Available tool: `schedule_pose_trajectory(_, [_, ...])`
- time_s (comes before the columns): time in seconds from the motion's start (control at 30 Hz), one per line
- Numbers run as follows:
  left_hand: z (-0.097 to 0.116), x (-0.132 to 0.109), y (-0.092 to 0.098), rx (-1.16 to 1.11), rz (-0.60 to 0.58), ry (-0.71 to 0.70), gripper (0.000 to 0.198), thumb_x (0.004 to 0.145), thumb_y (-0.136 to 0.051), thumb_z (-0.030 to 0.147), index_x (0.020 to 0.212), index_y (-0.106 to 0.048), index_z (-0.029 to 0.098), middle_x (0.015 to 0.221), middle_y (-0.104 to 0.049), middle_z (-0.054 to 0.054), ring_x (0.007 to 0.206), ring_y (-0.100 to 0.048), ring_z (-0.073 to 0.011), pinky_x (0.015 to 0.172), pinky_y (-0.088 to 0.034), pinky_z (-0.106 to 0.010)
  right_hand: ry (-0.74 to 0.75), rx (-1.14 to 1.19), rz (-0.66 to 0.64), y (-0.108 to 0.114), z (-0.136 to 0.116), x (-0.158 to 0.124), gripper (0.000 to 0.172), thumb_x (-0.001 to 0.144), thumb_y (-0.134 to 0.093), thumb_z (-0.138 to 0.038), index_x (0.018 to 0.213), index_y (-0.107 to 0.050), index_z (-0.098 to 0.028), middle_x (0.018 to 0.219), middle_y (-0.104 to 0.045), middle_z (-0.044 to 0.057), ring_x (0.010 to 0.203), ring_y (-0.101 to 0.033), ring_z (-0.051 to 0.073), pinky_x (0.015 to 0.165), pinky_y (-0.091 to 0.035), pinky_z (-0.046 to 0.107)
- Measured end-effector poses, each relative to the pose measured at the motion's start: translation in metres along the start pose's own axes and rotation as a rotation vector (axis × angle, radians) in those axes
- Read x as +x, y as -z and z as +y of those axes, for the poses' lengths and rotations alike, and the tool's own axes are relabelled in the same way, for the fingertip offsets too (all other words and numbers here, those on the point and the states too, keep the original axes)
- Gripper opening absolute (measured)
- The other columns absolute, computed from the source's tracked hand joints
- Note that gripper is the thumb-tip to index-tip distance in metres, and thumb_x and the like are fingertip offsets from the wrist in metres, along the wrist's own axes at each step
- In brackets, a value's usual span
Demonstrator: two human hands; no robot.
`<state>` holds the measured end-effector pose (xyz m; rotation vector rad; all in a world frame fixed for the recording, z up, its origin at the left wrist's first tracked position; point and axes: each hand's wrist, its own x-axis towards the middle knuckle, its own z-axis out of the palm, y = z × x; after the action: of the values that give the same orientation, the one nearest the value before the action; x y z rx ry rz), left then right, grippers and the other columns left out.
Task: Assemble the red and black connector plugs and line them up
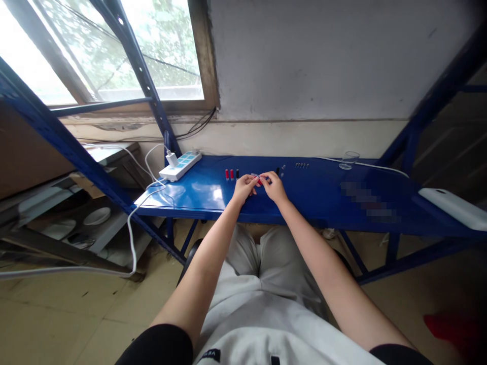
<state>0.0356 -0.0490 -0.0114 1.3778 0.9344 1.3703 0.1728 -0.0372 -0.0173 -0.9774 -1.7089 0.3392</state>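
Note:
My left hand (244,188) and my right hand (274,186) meet above the front part of a blue table (319,195). The fingertips of both are pinched on a small red piece (259,181) with a pale, clear-looking end; my fingers cover much of it. Left of my hands stand two small red tubes (229,175) and a black tube (238,174), all with pale lower ends. Just beyond my right hand are another black tube (277,171) and small clear pieces (283,167). Farther right lies a row of several small metallic pieces (302,165).
A white power strip (180,166) with a plugged-in charger and white cable sits at the table's left end. To the right are a clear glass (349,160), a blurred patch and a white object (454,207). Blue metal posts (140,66) frame the table.

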Motion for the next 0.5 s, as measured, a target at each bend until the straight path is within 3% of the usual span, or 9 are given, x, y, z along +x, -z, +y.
schedule_pose_trajectory(0.33, [-0.0029, 0.0019, 0.0020, -0.034, 0.019, -0.037, 0.032, 0.074, -0.062, 0.042, 0.083, -0.055, 0.013, 0.057, -0.054, 0.004, 0.032, -0.041, -0.0020, 0.032, -0.027, -0.016, 0.046, 0.043, -0.040, -0.0026, 0.0045, -0.0007, 0.024, 0.081, -0.050, -0.040, 0.084, -0.060, -0.019, 0.087, -0.054, 0.006, 0.065, -0.050, 0.013, 0.064, -0.046, 0.029])
schedule_pose_trajectory(0.5, [-0.0012, 0.0007, 0.0015, -0.028, 0.034, -0.034, 0.032, 0.073, -0.064, 0.043, 0.083, -0.057, 0.013, 0.054, -0.049, 0.006, 0.033, -0.038, -0.0011, 0.033, -0.026, -0.017, 0.078, 0.058, -0.055, -0.0042, 0.0067, -0.0015, 0.023, 0.078, -0.055, -0.039, 0.080, -0.061, -0.018, 0.073, -0.051, 0.003, 0.060, -0.047, 0.012, 0.060, -0.044, 0.028])
